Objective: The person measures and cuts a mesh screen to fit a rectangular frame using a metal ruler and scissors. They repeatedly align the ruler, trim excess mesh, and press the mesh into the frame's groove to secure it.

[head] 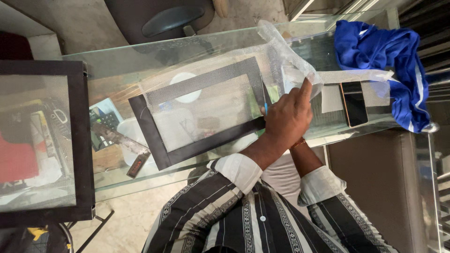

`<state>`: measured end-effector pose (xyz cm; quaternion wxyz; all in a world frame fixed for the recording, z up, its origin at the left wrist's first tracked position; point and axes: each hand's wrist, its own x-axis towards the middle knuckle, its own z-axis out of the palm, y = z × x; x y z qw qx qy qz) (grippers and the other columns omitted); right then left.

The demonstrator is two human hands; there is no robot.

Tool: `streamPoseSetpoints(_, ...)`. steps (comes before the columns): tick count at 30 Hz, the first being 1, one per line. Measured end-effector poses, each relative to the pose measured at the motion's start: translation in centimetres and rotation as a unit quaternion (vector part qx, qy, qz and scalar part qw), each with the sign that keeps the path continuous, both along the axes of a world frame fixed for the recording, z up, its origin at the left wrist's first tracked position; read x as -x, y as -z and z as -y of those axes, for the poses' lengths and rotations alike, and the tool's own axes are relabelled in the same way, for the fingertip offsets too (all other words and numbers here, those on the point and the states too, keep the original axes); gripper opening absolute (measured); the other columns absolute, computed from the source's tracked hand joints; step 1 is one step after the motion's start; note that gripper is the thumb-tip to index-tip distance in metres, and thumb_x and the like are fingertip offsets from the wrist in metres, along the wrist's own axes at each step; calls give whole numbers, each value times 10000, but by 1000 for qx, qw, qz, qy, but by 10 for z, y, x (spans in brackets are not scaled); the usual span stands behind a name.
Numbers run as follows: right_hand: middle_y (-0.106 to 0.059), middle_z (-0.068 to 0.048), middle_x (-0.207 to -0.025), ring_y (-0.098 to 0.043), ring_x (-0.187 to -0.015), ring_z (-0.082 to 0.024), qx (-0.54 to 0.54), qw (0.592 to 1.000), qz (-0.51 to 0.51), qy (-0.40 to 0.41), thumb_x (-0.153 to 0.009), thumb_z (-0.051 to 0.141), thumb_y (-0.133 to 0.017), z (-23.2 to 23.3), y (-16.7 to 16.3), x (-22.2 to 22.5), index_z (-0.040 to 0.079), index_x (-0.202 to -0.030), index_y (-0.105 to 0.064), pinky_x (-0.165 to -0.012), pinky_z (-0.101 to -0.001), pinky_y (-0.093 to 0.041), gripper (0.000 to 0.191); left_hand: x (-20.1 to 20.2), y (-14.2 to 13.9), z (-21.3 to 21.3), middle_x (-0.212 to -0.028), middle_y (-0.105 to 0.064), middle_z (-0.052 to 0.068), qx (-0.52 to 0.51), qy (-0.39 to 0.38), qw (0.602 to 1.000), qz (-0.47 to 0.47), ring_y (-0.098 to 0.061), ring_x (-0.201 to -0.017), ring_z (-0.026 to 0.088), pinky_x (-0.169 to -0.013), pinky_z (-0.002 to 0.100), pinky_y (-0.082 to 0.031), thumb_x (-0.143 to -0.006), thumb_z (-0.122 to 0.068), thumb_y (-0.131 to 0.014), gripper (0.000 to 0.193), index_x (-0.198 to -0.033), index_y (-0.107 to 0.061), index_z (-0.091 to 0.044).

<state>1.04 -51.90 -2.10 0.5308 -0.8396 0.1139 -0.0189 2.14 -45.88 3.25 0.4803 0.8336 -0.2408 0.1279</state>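
A black-bordered rectangular mesh screen (201, 110) is lying flat on the glass tabletop (117, 65), its right end looking not yet trimmed. The left hand (286, 119) is closing around a thin blue-tipped tool there (blade hidden), overlapping the right hand (303, 151), whose fingers I cannot tell.

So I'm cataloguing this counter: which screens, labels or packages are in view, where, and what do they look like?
Phone: on the glass counter, right of the hands, beside the blue cloth; dark rectangular screen, orange edge, switched off.
Calculator: under the glass, left; dark keys, pale body.
Clear plastic wrap: above the left hand, crumpled.
Right hand: mostly hidden.
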Motion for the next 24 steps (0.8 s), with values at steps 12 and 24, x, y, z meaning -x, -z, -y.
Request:
streamPoseSetpoints(12, -610, -45, -851, -576, -787, -169, 185, 982, 31, -18, -955, 177, -785, 11, 0, -1, 50, -955, -661, -713, -348, -484, 177, 11, -20, -3, -1047, -658, 61, -19, -30, 999, -21, -683, -927, 265, -926, 747, -406, -858, -183, -736, 805, -1556, -348, -90)
streamPoseSetpoints(24, -605, -48, -895, -567, -828, -176, 218, 975, 41, -31, -969, 161, -760, 12, -10, -3, 77, -1058, -679, -747, -354, -478, 147, 12, -16, -6, -1067, -671, 72, -1, -24, 1000, -11, -710, -957, 267, -1019, 762, -388, -867, -168, -723, 761, -1525, -359, -52)
